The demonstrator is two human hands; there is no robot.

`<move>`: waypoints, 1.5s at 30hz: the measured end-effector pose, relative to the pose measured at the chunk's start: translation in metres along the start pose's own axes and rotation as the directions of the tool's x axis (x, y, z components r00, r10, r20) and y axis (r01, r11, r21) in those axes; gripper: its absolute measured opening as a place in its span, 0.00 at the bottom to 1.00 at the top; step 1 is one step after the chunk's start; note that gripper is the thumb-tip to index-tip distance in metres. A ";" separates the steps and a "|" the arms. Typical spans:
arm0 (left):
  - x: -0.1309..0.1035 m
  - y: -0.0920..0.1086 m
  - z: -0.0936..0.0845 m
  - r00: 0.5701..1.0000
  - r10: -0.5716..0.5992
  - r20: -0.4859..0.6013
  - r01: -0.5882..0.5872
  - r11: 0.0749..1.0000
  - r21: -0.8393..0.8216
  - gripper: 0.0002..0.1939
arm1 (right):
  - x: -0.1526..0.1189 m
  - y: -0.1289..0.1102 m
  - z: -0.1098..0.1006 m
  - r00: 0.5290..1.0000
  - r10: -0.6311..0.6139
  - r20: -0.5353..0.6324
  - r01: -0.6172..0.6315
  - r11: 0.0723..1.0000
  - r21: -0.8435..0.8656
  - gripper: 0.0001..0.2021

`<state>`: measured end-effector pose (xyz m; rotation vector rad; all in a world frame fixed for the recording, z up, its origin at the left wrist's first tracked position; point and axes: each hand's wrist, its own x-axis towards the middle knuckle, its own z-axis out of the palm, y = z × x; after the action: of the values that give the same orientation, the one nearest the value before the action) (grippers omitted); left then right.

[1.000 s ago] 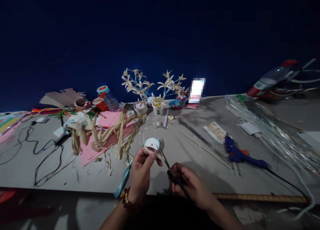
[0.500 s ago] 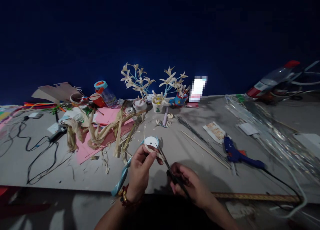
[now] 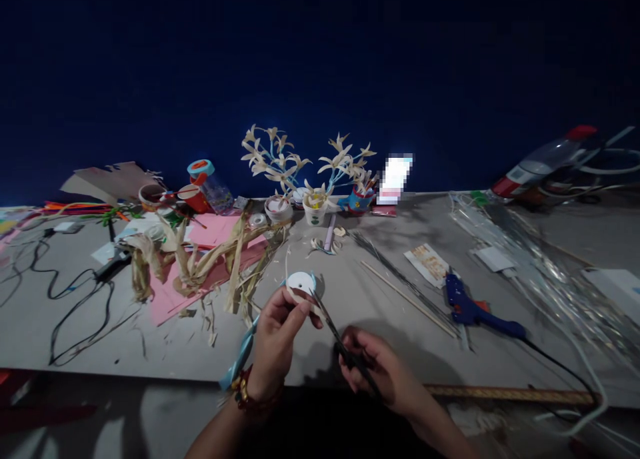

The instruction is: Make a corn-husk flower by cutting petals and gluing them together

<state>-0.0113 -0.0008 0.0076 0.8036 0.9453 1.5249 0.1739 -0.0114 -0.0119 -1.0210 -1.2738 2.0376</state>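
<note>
Between thumb and fingers, my left hand (image 3: 280, 326) pinches a thin, pale strip of corn husk (image 3: 299, 298). My right hand (image 3: 373, 362) is wrapped round the dark handles of a pair of scissors (image 3: 330, 322). The blades point up and left, and their tips are at the strip, beside my left fingertips. Just beyond my left hand lies a white spool (image 3: 301, 282), partly covered by the fingers. A light blue ribbon (image 3: 243, 354) trails over the table's front edge beside my left wrist.
Dried husks (image 3: 187, 266) lie over pink paper (image 3: 167, 292) on the left. Husk flowers stand in a white cup (image 3: 316, 212) at the back. To the right are wires (image 3: 395, 272), a wooden stick (image 3: 407, 299), a blue glue gun (image 3: 480, 312) and clear plastic packaging (image 3: 540, 259).
The view has shifted slightly. My left hand has moved a little to the left with the strip, and the scissors stay against it.
</note>
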 end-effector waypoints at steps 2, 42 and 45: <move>0.000 0.000 -0.001 1.000 0.003 0.010 -0.003 1.000 0.000 0.08 | -0.001 0.001 -0.002 1.000 -0.018 0.008 0.018 0.999 -0.035 0.30; -0.027 0.014 -0.022 0.871 0.469 0.149 -0.461 0.673 0.579 0.04 | 0.015 -0.032 -0.008 0.918 -0.316 -0.241 0.289 0.947 -0.141 0.15; -0.021 0.033 -0.017 0.803 0.403 0.439 -0.584 0.386 0.714 0.19 | 0.009 -0.044 -0.011 0.932 -0.346 -0.104 0.305 0.908 -0.289 0.10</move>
<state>-0.0380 -0.0256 0.0293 2.0798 1.3726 1.3804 0.1794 0.0194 0.0221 -0.9815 -1.5507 1.5340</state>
